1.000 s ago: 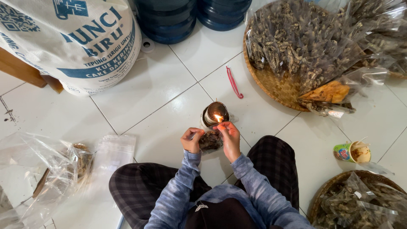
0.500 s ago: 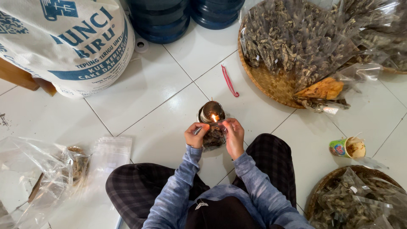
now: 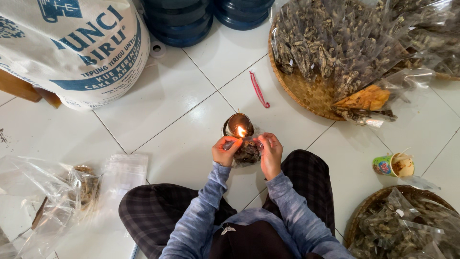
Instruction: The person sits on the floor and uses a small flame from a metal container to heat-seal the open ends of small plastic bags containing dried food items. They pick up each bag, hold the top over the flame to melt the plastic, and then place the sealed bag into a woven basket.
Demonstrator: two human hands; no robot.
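My left hand (image 3: 225, 149) and right hand (image 3: 271, 152) both pinch small clear plastic bag of dark dried bits (image 3: 247, 151), top edge beside flame of small round lamp (image 3: 238, 125) on white tile floor (image 3: 163, 115).

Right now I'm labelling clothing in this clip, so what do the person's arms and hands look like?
Both arms wear long sleeves of a faded, mottled blue-grey knit, ribbed at the cuffs. The left hand and right hand are bare: no gloves, and no rings or watch that I can make out. Dark plaid trousers cover the crossed legs below the sleeves.
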